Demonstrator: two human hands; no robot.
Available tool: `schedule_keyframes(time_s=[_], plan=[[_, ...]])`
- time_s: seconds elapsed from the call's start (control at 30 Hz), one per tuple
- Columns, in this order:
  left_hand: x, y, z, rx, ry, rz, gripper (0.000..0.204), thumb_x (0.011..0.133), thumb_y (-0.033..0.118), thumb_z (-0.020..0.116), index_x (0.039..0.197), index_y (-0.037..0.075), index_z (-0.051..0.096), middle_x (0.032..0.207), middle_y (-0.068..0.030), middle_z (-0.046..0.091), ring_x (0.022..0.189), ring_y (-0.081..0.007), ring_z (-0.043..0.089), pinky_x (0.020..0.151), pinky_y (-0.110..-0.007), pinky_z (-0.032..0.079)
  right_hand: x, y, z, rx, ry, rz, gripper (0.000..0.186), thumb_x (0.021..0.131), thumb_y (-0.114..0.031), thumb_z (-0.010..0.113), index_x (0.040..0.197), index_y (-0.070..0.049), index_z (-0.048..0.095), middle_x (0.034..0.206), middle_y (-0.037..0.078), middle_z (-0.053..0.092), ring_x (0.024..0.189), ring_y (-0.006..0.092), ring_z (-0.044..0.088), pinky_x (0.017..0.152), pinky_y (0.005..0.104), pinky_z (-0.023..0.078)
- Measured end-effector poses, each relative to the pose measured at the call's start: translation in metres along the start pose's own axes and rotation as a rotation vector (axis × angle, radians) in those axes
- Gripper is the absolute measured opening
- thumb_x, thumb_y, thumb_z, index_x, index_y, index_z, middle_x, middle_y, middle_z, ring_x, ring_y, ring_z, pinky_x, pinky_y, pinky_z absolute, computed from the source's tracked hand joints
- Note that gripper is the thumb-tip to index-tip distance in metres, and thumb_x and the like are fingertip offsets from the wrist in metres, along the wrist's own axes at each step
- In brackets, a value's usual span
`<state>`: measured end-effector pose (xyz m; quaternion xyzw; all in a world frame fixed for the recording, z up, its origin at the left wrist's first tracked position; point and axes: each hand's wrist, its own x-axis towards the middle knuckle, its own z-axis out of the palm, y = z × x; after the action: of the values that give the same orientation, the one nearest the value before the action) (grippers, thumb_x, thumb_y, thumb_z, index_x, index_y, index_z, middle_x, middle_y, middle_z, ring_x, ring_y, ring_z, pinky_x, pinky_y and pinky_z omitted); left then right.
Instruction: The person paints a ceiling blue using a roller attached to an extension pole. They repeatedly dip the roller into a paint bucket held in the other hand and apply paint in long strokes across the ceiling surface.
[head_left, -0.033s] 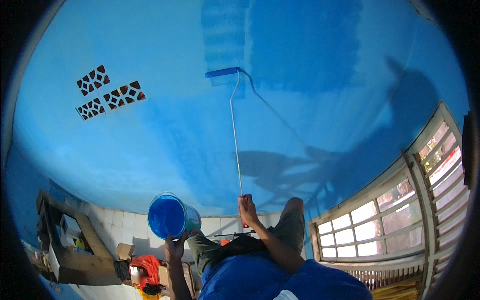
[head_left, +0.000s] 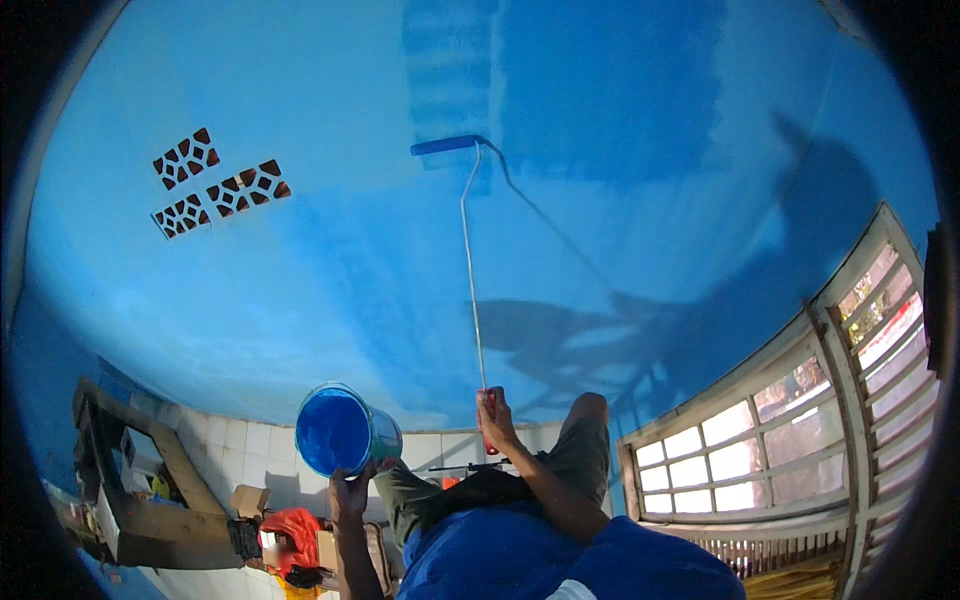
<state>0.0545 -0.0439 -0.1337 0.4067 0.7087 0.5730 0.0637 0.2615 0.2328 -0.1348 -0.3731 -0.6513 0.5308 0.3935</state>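
My right hand is closed around the red handle of a paint roller. Its long, thin metal rod reaches up to a blue roller sleeve, which lies against the light blue wall. A darker, wet-looking blue strip runs above the sleeve, beside a broad dark blue patch to the right. Low on the left, my left hand grips the lower edge of a paint bucket. The bucket is tilted with its mouth toward me, and its inside is coated in blue paint.
Ventilation blocks pierce the wall at left. A slatted window spans the right side. At lower left stand a wooden frame-like piece, a cardboard box and a red plastic bag. White tiles line the wall's lower part.
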Motion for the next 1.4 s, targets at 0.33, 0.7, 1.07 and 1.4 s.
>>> schedule_keyframes(time_s=[0.33,0.7,1.07,1.4], plan=[[0.027,0.056,0.008,-0.356,-0.038,-0.346,0.032,0.081,0.007,0.045,0.107,-0.011,0.043,0.11,-0.0198,0.049,0.1,-0.0316,0.051,0.086,-0.04,0.048,-0.01,0.019,-0.004,0.049,-0.007,0.028,0.023,0.091,-0.027,0.043,0.091,-0.005,0.038,0.052,0.0,0.043,0.041,0.0084,0.042,0.037,0.0242,0.034],[0.032,0.04,0.017,-0.545,0.09,-0.381,0.041,0.077,-0.001,0.058,0.113,-0.007,0.039,0.099,-0.0195,0.056,0.087,-0.0259,0.058,0.075,-0.034,0.051,-0.016,0.021,-0.012,-0.046,-0.001,0.09,0.026,0.087,-0.028,0.051,0.094,-0.004,0.041,0.066,0.013,0.053,0.058,0.0253,0.056,0.052,0.0355,0.042],[0.037,0.054,0.016,-0.792,0.019,-0.511,0.038,0.082,0.007,0.046,0.114,-0.011,0.036,0.111,-0.0214,0.051,0.097,-0.0321,0.054,0.087,-0.042,0.047,-0.007,-0.014,-0.048,0.058,0.151,0.039,0.024,0.089,-0.028,0.046,0.092,-0.004,0.045,0.059,0.006,0.046,0.051,0.0132,0.046,0.046,0.0277,0.037],[0.032,0.053,0.016,-0.945,0.16,-0.574,0.04,0.078,0.007,0.044,0.114,-0.01,0.038,0.111,-0.0204,0.05,0.099,-0.0326,0.053,0.087,-0.042,0.047,-0.02,-0.01,-0.076,0.202,0.175,0.204,0.027,0.089,-0.033,0.046,0.084,-0.007,0.047,0.05,-0.002,0.039,0.039,0.0058,0.037,0.035,0.0217,0.032]])
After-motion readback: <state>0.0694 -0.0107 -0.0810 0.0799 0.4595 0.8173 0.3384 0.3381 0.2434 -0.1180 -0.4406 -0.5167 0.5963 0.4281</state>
